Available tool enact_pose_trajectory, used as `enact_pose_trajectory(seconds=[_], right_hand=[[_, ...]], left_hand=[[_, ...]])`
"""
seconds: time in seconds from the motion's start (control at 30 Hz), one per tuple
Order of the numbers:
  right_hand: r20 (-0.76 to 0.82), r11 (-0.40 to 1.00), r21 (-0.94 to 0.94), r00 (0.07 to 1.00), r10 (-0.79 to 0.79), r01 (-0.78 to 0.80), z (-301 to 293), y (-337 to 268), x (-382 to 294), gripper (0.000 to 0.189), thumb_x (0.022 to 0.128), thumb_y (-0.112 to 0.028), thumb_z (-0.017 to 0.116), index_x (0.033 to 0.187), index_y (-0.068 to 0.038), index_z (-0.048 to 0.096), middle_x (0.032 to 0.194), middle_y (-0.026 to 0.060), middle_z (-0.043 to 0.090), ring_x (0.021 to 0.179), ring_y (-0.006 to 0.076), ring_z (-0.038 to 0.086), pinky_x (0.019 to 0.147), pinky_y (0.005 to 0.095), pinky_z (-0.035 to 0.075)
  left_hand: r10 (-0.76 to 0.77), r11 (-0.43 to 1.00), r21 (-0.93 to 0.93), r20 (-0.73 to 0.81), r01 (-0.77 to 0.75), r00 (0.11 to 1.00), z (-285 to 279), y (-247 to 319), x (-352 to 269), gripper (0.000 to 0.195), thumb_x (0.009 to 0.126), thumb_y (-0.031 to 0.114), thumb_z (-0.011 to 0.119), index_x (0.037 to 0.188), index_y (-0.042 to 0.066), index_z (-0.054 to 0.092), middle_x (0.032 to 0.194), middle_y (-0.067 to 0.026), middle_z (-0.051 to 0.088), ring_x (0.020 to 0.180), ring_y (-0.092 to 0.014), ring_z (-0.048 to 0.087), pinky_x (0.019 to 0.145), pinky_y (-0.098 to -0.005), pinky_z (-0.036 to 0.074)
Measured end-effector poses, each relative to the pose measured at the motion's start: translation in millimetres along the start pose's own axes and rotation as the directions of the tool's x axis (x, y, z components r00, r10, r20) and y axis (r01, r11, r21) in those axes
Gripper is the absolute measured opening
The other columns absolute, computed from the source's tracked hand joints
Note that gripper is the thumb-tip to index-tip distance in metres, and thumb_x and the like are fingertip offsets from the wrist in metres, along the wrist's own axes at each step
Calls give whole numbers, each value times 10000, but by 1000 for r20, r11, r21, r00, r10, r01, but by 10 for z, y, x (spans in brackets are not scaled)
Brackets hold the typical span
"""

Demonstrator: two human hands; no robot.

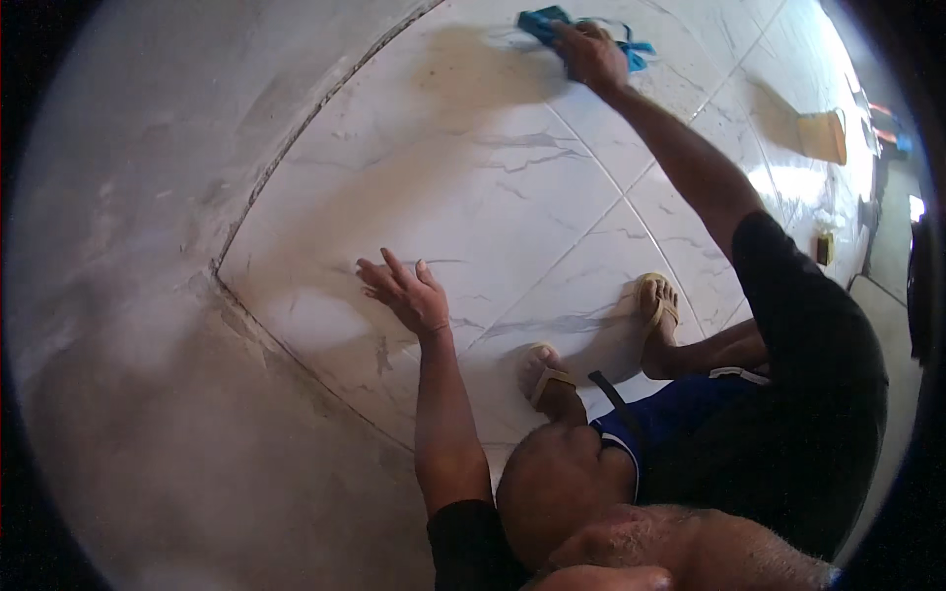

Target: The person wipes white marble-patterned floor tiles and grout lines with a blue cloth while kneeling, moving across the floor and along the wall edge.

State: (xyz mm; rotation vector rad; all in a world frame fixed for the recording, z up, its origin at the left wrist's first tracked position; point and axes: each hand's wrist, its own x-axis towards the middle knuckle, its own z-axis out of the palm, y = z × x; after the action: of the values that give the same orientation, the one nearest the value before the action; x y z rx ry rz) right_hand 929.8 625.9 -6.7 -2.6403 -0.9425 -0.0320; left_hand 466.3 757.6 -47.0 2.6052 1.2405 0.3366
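A marbled white tile floor [517, 192] with grout lines lies below me. At the upper part of the view my right hand [593, 59] is closed on a blue-teal cloth [543, 26], whose loose end shows to the right of the fingers. The cloth is at the floor; its exact contact is hidden by the hand. My left hand [406, 295] hangs with spread fingers over the tiles nearer the wall corner and holds nothing. Whether it touches the floor I cannot tell.
Bare plastered walls [148, 295] meet the tiles along a rough dark joint. A yellowish bucket [822, 137] stands at the right, and a small yellow-green block [825, 250] lies below it. My sandalled feet [658, 310] rest on the tiles.
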Motion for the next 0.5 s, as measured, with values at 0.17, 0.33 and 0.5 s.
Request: enact_pose_trajectory(seconds=[0.17, 0.33, 0.5], right_hand=[[59, 869, 263, 892, -448, 419, 1098, -1768, -1563, 467, 833, -188, 653, 1292, -261, 616, 1222, 64, 621, 1113, 249, 589, 919, 428, 514], [259, 859, 184, 820, -511, 477, 1338, -1640, -777, 334, 852, -223, 619, 1181, -167, 638, 1141, 111, 629, 1073, 307, 600, 880, 461, 516], [122, 968, -194, 975, 187, -161, 167, -914, 905, 303, 989, -163, 504, 1270, -98, 597, 1181, 169, 650, 1021, 268, 649, 807, 409, 528]], left_hand=[[22, 1000, -2, -58, -22, 998, 118, 103, 117, 724, 975, 245, 531, 1525, -33, 151, 1557, -365, 107, 1452, -527, 131, 1144, -660, 166], [-44, 999, 3, -94, 45, 995, 131, -42, 62, 678, 980, 233, 513, 1496, -76, 201, 1551, -379, 92, 1445, -543, 128, 1141, -665, 151], [-23, 998, 63, 29, 21, 999, 90, -133, -38, 713, 947, 184, 578, 1478, -93, 191, 1540, -387, 109, 1445, -545, 112, 1145, -654, 177]])
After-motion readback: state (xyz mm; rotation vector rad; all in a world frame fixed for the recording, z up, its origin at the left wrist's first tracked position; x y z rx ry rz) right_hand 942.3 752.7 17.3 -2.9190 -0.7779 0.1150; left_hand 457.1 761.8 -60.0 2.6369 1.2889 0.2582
